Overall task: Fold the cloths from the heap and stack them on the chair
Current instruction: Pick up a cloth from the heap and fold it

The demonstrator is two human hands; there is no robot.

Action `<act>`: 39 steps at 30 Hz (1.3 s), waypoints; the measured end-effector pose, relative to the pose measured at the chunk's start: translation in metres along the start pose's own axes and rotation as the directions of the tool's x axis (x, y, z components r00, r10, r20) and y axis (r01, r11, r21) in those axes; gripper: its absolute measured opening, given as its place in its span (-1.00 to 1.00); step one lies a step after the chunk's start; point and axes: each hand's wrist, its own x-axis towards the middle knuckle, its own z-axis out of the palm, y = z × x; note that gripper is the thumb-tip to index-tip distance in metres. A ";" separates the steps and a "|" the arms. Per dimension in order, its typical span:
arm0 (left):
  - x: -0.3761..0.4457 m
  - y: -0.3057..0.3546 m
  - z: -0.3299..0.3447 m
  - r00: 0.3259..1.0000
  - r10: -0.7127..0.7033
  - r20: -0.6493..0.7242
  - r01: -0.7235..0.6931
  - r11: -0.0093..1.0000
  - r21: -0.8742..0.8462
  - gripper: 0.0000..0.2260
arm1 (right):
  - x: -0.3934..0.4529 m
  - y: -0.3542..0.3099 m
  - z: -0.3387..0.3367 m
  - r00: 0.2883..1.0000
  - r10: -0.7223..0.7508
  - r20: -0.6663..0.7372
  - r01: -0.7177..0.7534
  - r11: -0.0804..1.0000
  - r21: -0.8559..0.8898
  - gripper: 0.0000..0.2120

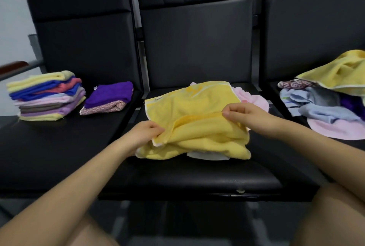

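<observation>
Pinching one yellow cloth (197,119), left hand (145,133) and right hand (244,113) work beside two stacks (47,96).

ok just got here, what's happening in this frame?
A person is folding a yellow cloth on the middle chair. The left hand and right hand each pinch its near edge, fold only partly made. A pink cloth peeks out behind it. Finished work sits on the left chair: a tall stack and a smaller purple pile. The unfolded heap is on the right chair.
</observation>
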 end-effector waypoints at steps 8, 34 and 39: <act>-0.029 0.031 0.025 0.865 0.501 -0.024 -0.452 0.799 0.396 -0.49 | 0.011 -0.010 0.010 0.993 0.062 -0.098 -0.046 0.987 0.153 -0.77; 0.010 0.013 -0.005 0.979 0.128 -0.157 -0.177 0.918 -0.354 -0.78 | 0.010 0.026 -0.038 0.960 0.267 0.089 -0.280 0.939 0.199 -0.28; 0.020 0.007 -0.021 0.961 0.078 -0.266 -0.137 0.968 -0.210 -0.72 | 0.005 0.029 -0.043 0.930 0.324 0.173 -0.354 0.917 0.185 -0.52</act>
